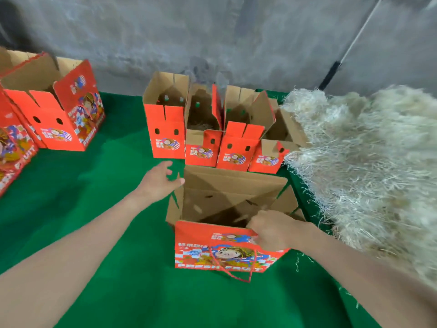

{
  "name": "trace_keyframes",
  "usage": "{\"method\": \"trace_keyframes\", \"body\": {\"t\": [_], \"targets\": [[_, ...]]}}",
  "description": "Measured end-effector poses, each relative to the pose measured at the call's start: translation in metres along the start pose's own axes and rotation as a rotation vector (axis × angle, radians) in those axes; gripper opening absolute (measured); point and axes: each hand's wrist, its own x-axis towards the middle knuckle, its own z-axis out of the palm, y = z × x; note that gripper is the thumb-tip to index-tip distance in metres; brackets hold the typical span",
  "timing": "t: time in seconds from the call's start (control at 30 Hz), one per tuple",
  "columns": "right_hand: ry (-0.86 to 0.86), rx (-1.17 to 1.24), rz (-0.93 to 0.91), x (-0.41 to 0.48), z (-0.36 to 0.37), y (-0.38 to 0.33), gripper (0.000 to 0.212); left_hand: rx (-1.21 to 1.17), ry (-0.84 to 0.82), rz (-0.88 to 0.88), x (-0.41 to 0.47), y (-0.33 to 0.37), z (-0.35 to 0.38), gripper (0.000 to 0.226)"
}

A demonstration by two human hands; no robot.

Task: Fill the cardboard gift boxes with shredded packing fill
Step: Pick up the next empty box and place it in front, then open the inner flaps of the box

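Observation:
An open red cardboard gift box (222, 252) stands in front of me on the green cloth, its flaps up and its brown inside dark and bare. My right hand (272, 229) grips the box's near front rim at the right. My left hand (158, 179) hovers with relaxed fingers beside the box's far left corner, thumb close to the flap. A big heap of pale shredded packing fill (369, 166) lies to the right. A row of several open red boxes (212, 129) stands behind; a little fill shows inside one.
More red gift boxes (54, 107) stand and lean at the far left. The green cloth (99, 209) covers the surface. A grey concrete wall (212, 34) closes the back, with a white pole (354, 41) leaning on it.

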Motion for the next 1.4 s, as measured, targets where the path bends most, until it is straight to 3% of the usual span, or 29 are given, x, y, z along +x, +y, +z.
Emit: {"method": "trace_keyframes", "body": {"t": [0.17, 0.33, 0.57, 0.6, 0.63, 0.73, 0.8, 0.87, 0.97, 1.03, 1.1, 1.2, 1.33, 1.4], "targets": [[0.017, 0.141, -0.061, -0.021, 0.017, 0.010, 0.021, -0.086, -0.099, -0.028, 0.000, 0.010, 0.030, 0.063], [-0.014, 0.447, -0.123, -0.034, 0.020, 0.022, 0.021, 0.077, 0.027, 0.111, -0.018, 0.015, 0.040, 0.012], [-0.298, 0.784, -0.198, -0.061, 0.034, 0.034, 0.045, 0.119, -0.024, 0.189, -0.059, 0.000, 0.049, 0.026], [-0.204, 0.836, -0.174, -0.060, 0.037, 0.036, 0.041, 0.103, -0.022, 0.193, -0.063, 0.001, 0.051, 0.022], [-0.005, 0.841, -0.125, -0.059, 0.040, 0.038, 0.033, 0.088, -0.016, 0.203, -0.067, 0.002, 0.052, 0.016], [0.785, 0.477, 0.011, -0.050, 0.046, 0.047, 0.009, 0.081, -0.008, 0.239, -0.074, 0.008, 0.051, 0.013], [0.962, 0.274, 0.154, -0.043, 0.050, 0.051, 0.019, 0.113, -0.011, 0.244, -0.079, 0.008, 0.050, 0.020], [0.847, 0.259, 0.249, -0.036, 0.053, 0.055, 0.030, 0.126, -0.008, 0.241, -0.084, 0.009, 0.052, 0.024], [0.644, 0.363, 0.232, -0.033, 0.055, 0.059, 0.021, 0.168, -0.013, 0.207, -0.085, 0.017, 0.052, 0.022], [0.639, 0.373, 0.230, -0.036, 0.054, 0.062, 0.023, 0.325, 0.001, 0.242, -0.083, 0.028, 0.054, 0.026], [0.652, 0.351, 0.233, -0.037, 0.054, 0.064, 0.023, 0.459, 0.039, 0.390, -0.082, 0.047, 0.063, 0.040], [0.623, 0.312, 0.250, -0.037, 0.053, 0.063, 0.025, 0.482, 0.000, 0.512, -0.081, 0.084, 0.092, 0.044], [0.562, 0.349, 0.209, -0.044, 0.054, 0.068, 0.026, 0.564, -0.097, 0.483, -0.079, 0.110, 0.129, 0.017], [0.569, 0.460, 0.175, -0.055, 0.055, 0.079, 0.033, 0.634, -0.116, 0.444, -0.077, 0.116, 0.131, 0.027]]}}
